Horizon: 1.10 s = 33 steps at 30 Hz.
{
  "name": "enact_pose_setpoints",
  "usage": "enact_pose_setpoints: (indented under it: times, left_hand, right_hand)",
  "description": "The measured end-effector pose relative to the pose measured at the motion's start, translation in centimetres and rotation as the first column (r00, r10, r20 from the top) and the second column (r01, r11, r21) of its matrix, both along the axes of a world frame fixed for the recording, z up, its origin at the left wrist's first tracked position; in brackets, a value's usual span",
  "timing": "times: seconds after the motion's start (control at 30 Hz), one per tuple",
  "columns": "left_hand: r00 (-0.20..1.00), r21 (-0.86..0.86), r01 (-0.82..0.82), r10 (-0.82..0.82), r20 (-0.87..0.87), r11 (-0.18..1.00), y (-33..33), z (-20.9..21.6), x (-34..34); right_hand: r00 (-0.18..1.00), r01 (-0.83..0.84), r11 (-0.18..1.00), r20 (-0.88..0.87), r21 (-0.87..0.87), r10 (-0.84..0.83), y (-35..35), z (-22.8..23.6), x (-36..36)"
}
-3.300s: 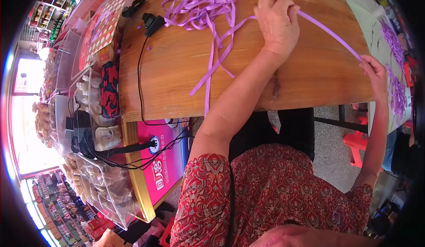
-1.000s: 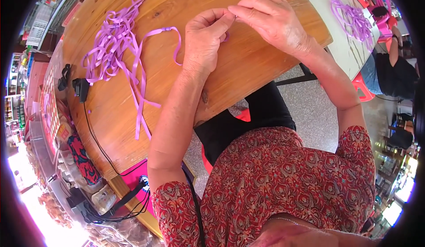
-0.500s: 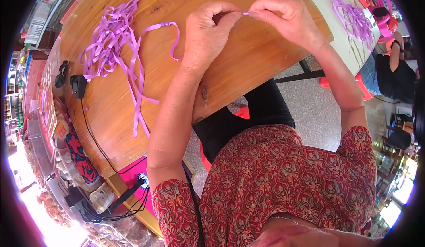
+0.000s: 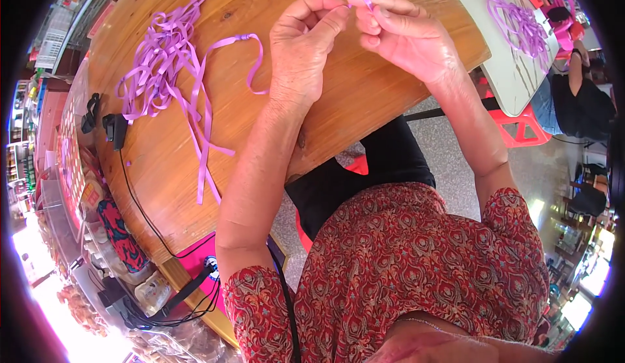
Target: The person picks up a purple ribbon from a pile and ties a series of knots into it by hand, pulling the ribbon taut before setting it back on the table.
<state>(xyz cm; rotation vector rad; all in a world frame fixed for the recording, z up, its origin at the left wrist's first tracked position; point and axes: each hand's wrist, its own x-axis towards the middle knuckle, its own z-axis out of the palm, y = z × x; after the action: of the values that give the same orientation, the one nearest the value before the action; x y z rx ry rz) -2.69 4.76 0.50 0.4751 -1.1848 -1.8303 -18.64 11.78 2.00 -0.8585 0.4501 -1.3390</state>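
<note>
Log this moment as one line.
left hand: pinching purple ribbon | right hand: holding same ribbon, draped over forefinger | ribbon pile: on wooden table, left of both hands

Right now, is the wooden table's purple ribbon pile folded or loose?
Loose: the purple ribbon pile lies tangled on the wooden table, its strands looping and crossing.

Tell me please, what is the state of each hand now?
Left hand: closed, pinching purple ribbon.
Right hand: partly curled, purple ribbon against its index finger; whether it grips firmly cannot be told.
</note>
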Motion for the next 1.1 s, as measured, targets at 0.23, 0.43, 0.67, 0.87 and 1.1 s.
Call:
enact_pose_setpoints:
  times: [0.23, 0.43, 0.67, 0.87, 1.1]
  left_hand:
    - [0.997, -0.028, -0.079, 0.08, 0.007, 0.996, 1.0, 0.1, -0.3]
    - [0.996, 0.036, -0.043, 0.046, -0.071, 0.998, 1.3, 0.4, 0.0]
    - [0.987, -0.031, -0.12, 0.123, 0.104, 0.992, 1.2, 0.2, -0.1]
    - [0.999, 0.061, -0.047, 0.046, 0.008, 0.997, 1.2, 0.2, 0.2]
    - [0.999, 0.081, 0.035, -0.034, -0.022, 0.996, 1.1, 0.5, 0.2]
  right_hand:
    - [0.622, 0.351, 0.864, -0.6, -0.36, -0.503, -0.6, 0.5, 1.1]
    - [0.112, 0.224, 0.575, -0.565, -0.787, -0.817, -0.9, 0.6, 1.2]
    - [0.02, 0.27, 0.614, -0.634, -0.741, -0.773, -0.4, 0.5, 1.9]
    - [0.516, 0.411, 0.828, -0.652, -0.381, -0.556, 0.5, 2.8, 2.6]
    - [0.661, 0.337, 0.882, -0.584, -0.329, -0.47, -0.4, 0.5, 0.6]
